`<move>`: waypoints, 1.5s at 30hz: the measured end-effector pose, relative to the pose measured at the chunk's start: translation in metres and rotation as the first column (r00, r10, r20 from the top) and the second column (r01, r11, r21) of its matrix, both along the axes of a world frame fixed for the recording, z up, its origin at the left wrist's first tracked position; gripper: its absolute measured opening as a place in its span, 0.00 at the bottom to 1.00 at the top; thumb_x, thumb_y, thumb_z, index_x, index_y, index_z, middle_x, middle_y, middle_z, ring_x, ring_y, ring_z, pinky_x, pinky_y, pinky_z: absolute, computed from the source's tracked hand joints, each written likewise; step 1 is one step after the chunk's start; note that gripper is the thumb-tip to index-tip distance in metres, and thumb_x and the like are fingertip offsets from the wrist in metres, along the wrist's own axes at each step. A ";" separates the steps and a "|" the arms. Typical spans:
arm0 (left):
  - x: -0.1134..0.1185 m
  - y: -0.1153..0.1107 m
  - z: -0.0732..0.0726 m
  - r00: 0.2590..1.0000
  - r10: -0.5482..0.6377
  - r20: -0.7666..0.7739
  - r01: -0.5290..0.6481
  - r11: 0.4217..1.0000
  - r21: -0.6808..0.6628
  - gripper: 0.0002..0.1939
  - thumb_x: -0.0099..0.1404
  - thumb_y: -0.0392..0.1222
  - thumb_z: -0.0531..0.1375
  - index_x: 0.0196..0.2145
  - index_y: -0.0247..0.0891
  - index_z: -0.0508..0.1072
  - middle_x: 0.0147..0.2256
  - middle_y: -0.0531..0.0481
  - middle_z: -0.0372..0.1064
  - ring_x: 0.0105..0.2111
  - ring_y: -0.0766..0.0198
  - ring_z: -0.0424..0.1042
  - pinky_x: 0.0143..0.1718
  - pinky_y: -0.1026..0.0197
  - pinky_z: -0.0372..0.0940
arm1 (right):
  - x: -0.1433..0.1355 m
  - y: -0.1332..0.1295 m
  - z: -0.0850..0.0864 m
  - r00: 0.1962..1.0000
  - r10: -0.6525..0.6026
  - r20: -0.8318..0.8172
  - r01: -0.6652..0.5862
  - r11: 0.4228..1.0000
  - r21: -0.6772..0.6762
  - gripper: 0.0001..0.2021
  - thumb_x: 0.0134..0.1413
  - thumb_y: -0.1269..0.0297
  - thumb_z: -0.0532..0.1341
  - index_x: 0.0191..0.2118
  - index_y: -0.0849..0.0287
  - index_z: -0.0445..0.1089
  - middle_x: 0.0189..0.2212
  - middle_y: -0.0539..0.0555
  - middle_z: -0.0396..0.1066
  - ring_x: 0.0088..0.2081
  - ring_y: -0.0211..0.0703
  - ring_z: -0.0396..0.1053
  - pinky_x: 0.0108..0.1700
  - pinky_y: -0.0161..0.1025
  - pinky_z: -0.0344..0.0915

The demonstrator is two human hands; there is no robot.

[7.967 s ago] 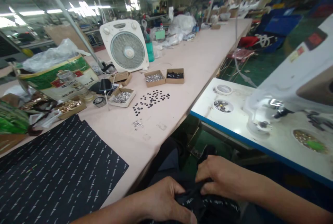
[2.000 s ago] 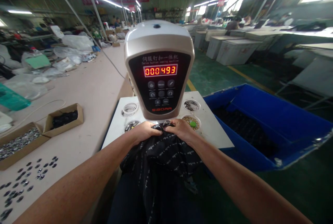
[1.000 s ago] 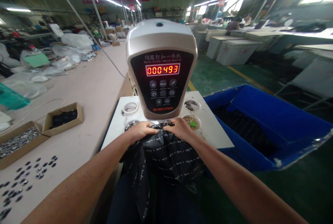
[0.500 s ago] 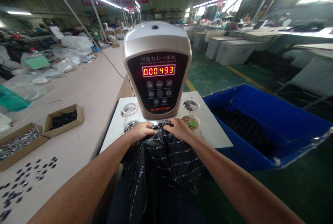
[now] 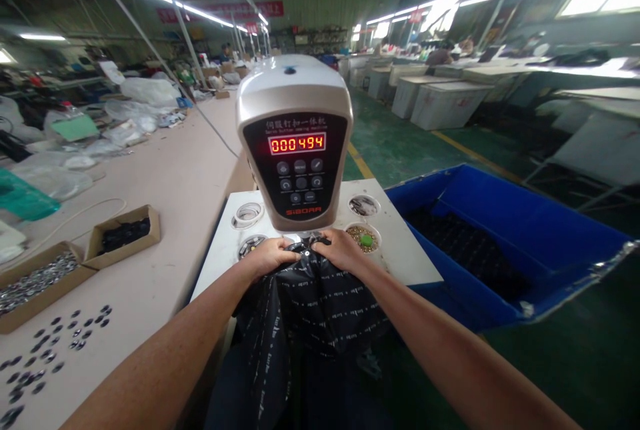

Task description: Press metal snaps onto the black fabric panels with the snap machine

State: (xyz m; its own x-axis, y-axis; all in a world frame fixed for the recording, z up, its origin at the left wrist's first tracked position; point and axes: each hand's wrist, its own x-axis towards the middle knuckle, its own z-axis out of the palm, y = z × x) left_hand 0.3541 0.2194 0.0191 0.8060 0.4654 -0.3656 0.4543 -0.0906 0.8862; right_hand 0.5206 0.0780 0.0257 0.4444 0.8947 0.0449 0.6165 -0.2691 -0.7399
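Black fabric (image 5: 320,303) with rows of small white print hangs from both hands over my lap. My left hand (image 5: 273,256) pinches its upper edge on the left, and my right hand (image 5: 337,248) grips the same edge on the right. A small round silver snap (image 5: 307,254) shows on the cloth between them. Just beyond the fingertips stands a button machine (image 5: 300,157) with a lit red display reading 000494. The machine's head hides its working point. Cups sunk in the white machine table (image 5: 400,257) hold small metal parts (image 5: 361,239) and a green piece.
On the left table (image 5: 165,217), a cardboard box of black parts (image 5: 125,235) adjoins a box of silver parts (image 5: 37,280). Several loose snap pieces (image 5: 50,350) lie in front. A blue bin (image 5: 560,237) with dark printed cloth stands at the right.
The display count went from 000493 to 000494. A silver snap now shows on the cloth between my hands, which have drawn slightly towards me. The view has shifted a little.
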 end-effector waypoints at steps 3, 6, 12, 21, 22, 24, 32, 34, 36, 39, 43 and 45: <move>-0.001 -0.006 0.004 0.999 0.038 0.019 -0.038 0.999 0.035 0.19 0.48 0.50 0.68 0.35 0.35 0.74 0.30 0.50 0.75 0.31 0.58 0.72 0.35 0.60 0.62 | -0.002 -0.001 0.002 1.000 -0.015 0.004 0.015 1.000 0.015 0.08 0.52 0.62 0.62 0.32 0.59 0.76 0.30 0.53 0.77 0.34 0.45 0.70 0.34 0.36 0.57; -0.003 -0.013 0.008 0.996 0.084 0.041 -0.087 0.993 0.085 0.19 0.47 0.49 0.68 0.34 0.34 0.75 0.29 0.49 0.75 0.32 0.57 0.71 0.35 0.60 0.62 | -0.005 -0.003 0.005 0.999 -0.033 -0.003 0.033 0.999 0.039 0.07 0.51 0.62 0.62 0.31 0.60 0.75 0.28 0.51 0.76 0.32 0.43 0.70 0.33 0.35 0.57; -0.014 -0.031 0.021 0.987 0.142 0.072 -0.150 0.981 0.125 0.15 0.47 0.45 0.66 0.33 0.35 0.76 0.26 0.53 0.72 0.28 0.61 0.69 0.30 0.62 0.59 | -0.013 -0.013 0.010 0.998 -0.060 -0.027 0.062 0.994 0.091 0.06 0.51 0.63 0.64 0.32 0.60 0.76 0.30 0.51 0.77 0.34 0.43 0.72 0.36 0.35 0.60; -0.047 -0.078 0.042 0.996 0.073 0.047 -0.058 0.961 -0.269 0.19 0.49 0.49 0.70 0.35 0.33 0.78 0.29 0.46 0.78 0.27 0.60 0.74 0.32 0.60 0.66 | -0.037 -0.056 0.019 0.999 -0.028 -0.045 0.037 0.975 0.219 0.06 0.53 0.62 0.65 0.34 0.57 0.77 0.32 0.50 0.78 0.36 0.44 0.73 0.39 0.37 0.64; -0.052 -0.084 0.043 0.997 0.068 0.045 -0.050 0.944 -0.326 0.21 0.48 0.49 0.71 0.36 0.32 0.78 0.31 0.45 0.79 0.27 0.59 0.75 0.33 0.60 0.67 | -0.041 -0.062 0.022 0.998 -0.020 -0.062 0.033 0.976 0.216 0.06 0.52 0.62 0.66 0.34 0.57 0.77 0.32 0.50 0.78 0.35 0.43 0.73 0.39 0.37 0.64; -0.064 -0.096 0.044 0.996 0.073 0.044 -0.048 0.912 -0.408 0.22 0.47 0.49 0.72 0.36 0.32 0.78 0.32 0.44 0.79 0.27 0.60 0.75 0.35 0.59 0.69 | -0.052 -0.075 0.029 0.995 0.004 -0.102 0.017 0.978 0.209 0.06 0.52 0.61 0.66 0.35 0.57 0.77 0.32 0.49 0.78 0.36 0.42 0.73 0.40 0.37 0.64; -0.113 -0.144 0.051 0.974 0.199 0.112 -0.094 0.796 -0.597 0.23 0.49 0.45 0.74 0.41 0.33 0.78 0.33 0.45 0.79 0.28 0.63 0.76 0.34 0.64 0.68 | -0.096 -0.115 0.045 0.967 0.064 -0.246 -0.022 0.985 0.170 0.08 0.52 0.60 0.67 0.36 0.58 0.77 0.31 0.50 0.77 0.34 0.42 0.72 0.40 0.37 0.64; -0.121 -0.152 0.052 0.968 0.209 0.138 -0.086 0.794 -0.601 0.22 0.50 0.46 0.74 0.41 0.32 0.78 0.33 0.45 0.78 0.28 0.63 0.75 0.34 0.64 0.68 | -0.106 -0.125 0.046 0.947 0.101 -0.306 -0.054 0.986 0.159 0.11 0.54 0.58 0.66 0.38 0.59 0.77 0.33 0.50 0.77 0.35 0.42 0.72 0.41 0.37 0.65; -0.129 -0.160 0.051 0.967 0.199 0.159 -0.068 0.805 -0.589 0.22 0.52 0.47 0.73 0.42 0.32 0.78 0.33 0.45 0.78 0.29 0.63 0.76 0.34 0.64 0.68 | -0.114 -0.135 0.045 0.910 0.164 -0.381 -0.116 0.982 0.147 0.13 0.55 0.56 0.66 0.41 0.59 0.77 0.35 0.51 0.77 0.37 0.43 0.72 0.41 0.36 0.65; -0.137 -0.169 0.050 0.975 0.141 0.174 -0.026 0.844 -0.536 0.22 0.53 0.48 0.72 0.42 0.31 0.78 0.32 0.45 0.77 0.31 0.61 0.75 0.36 0.63 0.67 | -0.126 -0.152 0.038 0.828 0.245 -0.505 -0.222 0.969 0.106 0.17 0.51 0.54 0.69 0.42 0.60 0.76 0.33 0.49 0.75 0.34 0.40 0.69 0.36 0.34 0.63; -0.142 -0.179 0.045 0.983 -0.040 0.178 0.103 0.928 -0.358 0.23 0.56 0.53 0.70 0.42 0.32 0.78 0.34 0.46 0.77 0.34 0.59 0.74 0.37 0.62 0.66 | -0.140 -0.172 0.025 0.791 0.197 -0.579 -0.229 0.973 0.018 0.15 0.44 0.56 0.72 0.32 0.63 0.74 0.23 0.45 0.66 0.25 0.33 0.60 0.26 0.30 0.54; -0.143 -0.182 0.041 0.983 -0.132 0.130 0.157 0.966 -0.204 0.22 0.58 0.56 0.67 0.38 0.32 0.78 0.33 0.46 0.77 0.34 0.57 0.74 0.37 0.61 0.67 | -0.142 -0.182 0.022 0.795 0.172 -0.582 -0.214 0.977 -0.004 0.15 0.42 0.57 0.74 0.29 0.63 0.74 0.20 0.43 0.63 0.24 0.32 0.58 0.24 0.29 0.52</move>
